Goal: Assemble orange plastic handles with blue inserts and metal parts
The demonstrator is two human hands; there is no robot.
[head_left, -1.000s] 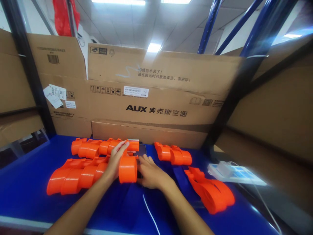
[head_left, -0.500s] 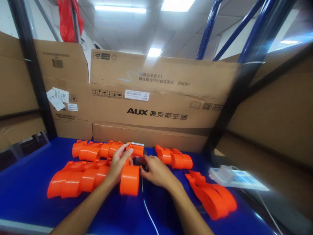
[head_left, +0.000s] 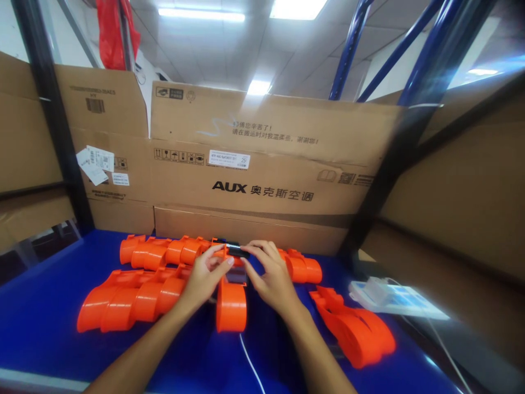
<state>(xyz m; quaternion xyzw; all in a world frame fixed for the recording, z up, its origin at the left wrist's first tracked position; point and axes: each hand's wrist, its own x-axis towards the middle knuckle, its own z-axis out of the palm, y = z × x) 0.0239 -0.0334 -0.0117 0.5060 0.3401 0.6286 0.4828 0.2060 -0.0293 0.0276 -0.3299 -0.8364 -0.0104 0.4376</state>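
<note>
Orange part point(head_left: 232, 307) between left fingers point(head_left: 221, 269)

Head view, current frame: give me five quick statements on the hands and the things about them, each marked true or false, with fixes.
1. The left hand grips an orange piece. True.
2. The tabletop is green. False: the tabletop is blue.
3. A white cable shows between the forearms. True.
4. The white power strip lies left of both hands. False: it lies right of the right hand.
5. The cardboard reads "AUX". True.
</note>
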